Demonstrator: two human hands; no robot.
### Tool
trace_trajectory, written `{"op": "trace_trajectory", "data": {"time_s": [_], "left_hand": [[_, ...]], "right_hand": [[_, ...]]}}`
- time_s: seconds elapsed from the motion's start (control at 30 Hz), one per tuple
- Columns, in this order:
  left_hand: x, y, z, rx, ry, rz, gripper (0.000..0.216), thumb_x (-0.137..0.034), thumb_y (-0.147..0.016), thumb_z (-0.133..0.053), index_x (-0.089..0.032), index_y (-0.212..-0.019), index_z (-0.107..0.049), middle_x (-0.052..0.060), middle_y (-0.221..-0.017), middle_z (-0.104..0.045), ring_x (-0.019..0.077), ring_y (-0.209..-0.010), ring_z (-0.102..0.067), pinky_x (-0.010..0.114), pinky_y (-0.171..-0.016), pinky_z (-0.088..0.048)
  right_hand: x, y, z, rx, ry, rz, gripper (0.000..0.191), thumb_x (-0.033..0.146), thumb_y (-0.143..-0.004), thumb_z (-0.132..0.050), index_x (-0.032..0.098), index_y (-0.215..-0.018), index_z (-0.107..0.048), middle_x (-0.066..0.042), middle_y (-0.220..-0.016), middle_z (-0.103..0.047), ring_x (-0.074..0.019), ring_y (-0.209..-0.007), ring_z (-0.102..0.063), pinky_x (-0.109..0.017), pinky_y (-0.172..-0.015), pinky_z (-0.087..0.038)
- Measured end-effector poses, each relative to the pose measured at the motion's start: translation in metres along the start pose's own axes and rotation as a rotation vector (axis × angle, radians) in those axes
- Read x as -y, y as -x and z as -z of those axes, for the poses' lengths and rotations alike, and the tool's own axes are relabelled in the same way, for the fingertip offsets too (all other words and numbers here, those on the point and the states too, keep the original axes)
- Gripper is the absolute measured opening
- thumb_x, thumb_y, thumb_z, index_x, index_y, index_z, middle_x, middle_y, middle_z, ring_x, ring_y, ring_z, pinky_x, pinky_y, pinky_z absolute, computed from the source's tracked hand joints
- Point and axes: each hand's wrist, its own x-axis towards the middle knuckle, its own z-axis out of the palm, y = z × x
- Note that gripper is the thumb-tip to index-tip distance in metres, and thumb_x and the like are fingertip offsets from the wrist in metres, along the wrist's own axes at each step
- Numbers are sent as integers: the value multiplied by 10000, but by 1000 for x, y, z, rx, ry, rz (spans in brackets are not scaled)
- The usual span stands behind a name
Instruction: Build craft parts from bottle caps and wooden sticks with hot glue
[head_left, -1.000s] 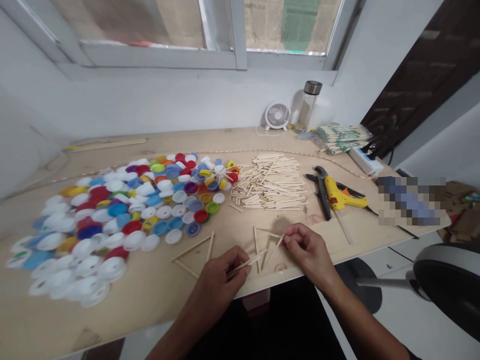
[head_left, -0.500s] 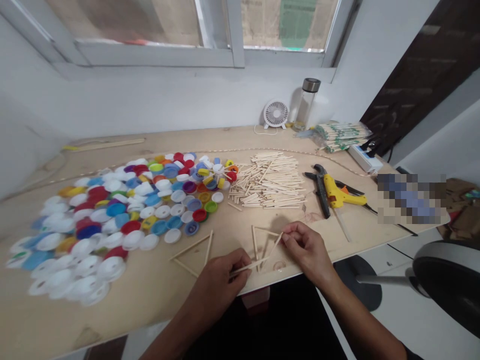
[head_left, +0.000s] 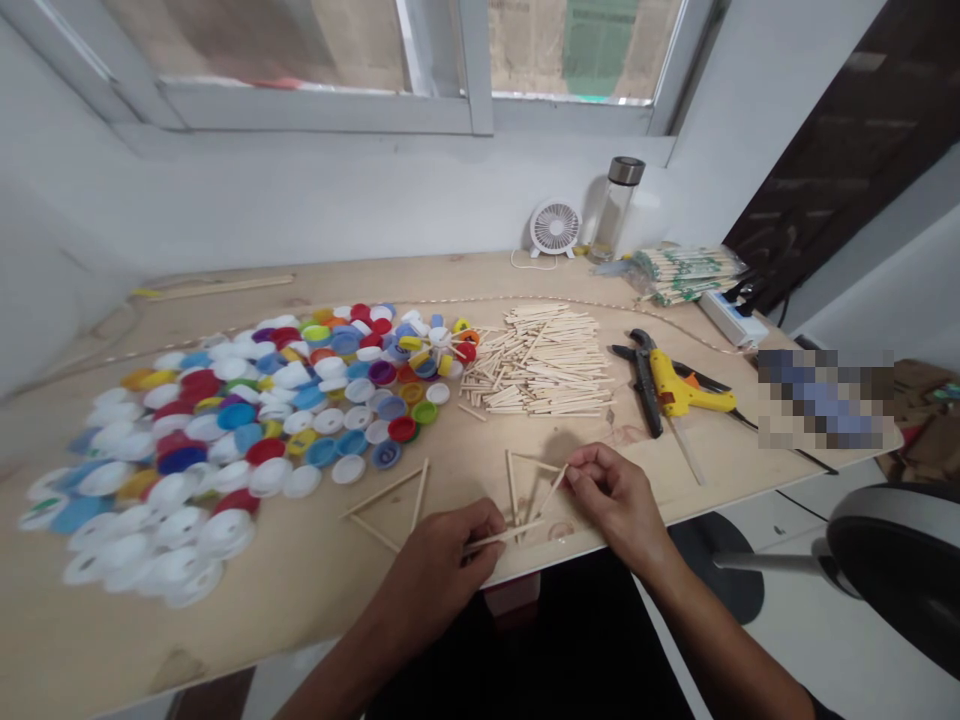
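Near the table's front edge, my left hand (head_left: 454, 548) is closed in a pinch on a thin wooden stick (head_left: 519, 532) that points right. My right hand (head_left: 616, 500) pinches the right corner of a triangle of wooden sticks (head_left: 513, 490), where two sticks meet. The held stick passes close to the triangle's lower end; whether they touch I cannot tell. Left of it lies another triangle of sticks (head_left: 384, 490), partly hidden behind my left hand. A pile of loose wooden sticks (head_left: 551, 365) lies beyond my hands.
Colourful bottle caps (head_left: 262, 452) cover the left of the table. A yellow glue gun (head_left: 675, 388) and black-handled pliers (head_left: 645, 380) lie at right. Behind are a small white fan (head_left: 555, 230), a glass bottle (head_left: 615, 210), bagged sticks (head_left: 686, 270) and a power strip (head_left: 733, 318).
The stick in my left hand has tilted, its free end slightly lower and farther from my right hand's fingertips. My right hand still holds the triangle's corner.
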Motion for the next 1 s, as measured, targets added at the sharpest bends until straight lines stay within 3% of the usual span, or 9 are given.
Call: {"op": "trace_trajectory", "data": {"time_s": [0.53,1.0], "left_hand": [[-2,1,2,9,20,-39,121,-201,-755,-482,-212,-676,-573,-39,-621,-576,153,-625,-551,242,-607,-372],[3,3,1,-39,194,-1,120,-243,-768,-536,-209,-728,-643,15,-771,-704,189,-748,-644,287,-701,-480]], "right_hand": [[-1,-1,0,-7,14,14,220,395,-795,-619,190,-857,-571,-5,-686,-680,-145,-615,-598,-242,-584,-425],[-4,-1,0,-11,4,15,260,435,-792,-628,189,-857,-576,-11,-670,-672,-151,-602,-590,-251,-561,-422]]}}
